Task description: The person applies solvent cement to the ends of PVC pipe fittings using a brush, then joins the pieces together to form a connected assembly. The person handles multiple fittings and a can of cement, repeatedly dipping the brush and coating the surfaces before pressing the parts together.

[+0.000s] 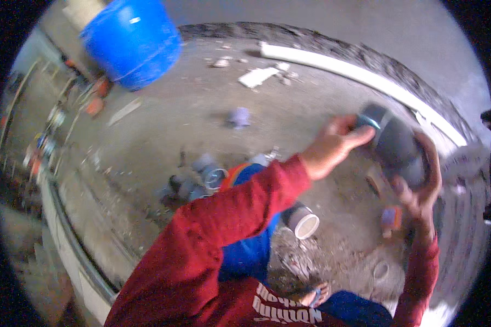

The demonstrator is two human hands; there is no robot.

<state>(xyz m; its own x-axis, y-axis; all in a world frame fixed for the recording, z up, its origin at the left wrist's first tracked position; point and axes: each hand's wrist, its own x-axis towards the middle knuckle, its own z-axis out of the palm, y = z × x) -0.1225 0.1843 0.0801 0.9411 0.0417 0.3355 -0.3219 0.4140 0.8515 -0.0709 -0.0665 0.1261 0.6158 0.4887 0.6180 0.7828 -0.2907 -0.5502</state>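
Note:
Out in front to the right, I hold up a dark grey pipe fitting point(397, 143), rounded and blurred by motion. My right hand point(424, 182) is curved around its right and lower side, thumb underneath. At its upper left end, my left hand point(341, 140) is closed with the thumb pressed forward. A small teal piece point(369, 121) shows at those fingertips against the fitting; its kind is too blurred to tell. Below my left forearm, a short tub-like piece with a pale round end point(306, 225) lies on the floor.
Several grey fittings point(206, 170) lie left of my knee. A blue barrel point(133, 46) stands at the far left, and a long white pipe point(360, 76) runs along the far wall. A lilac piece point(239, 116), an orange-and-blue box point(391, 218) and rubble lie on the floor.

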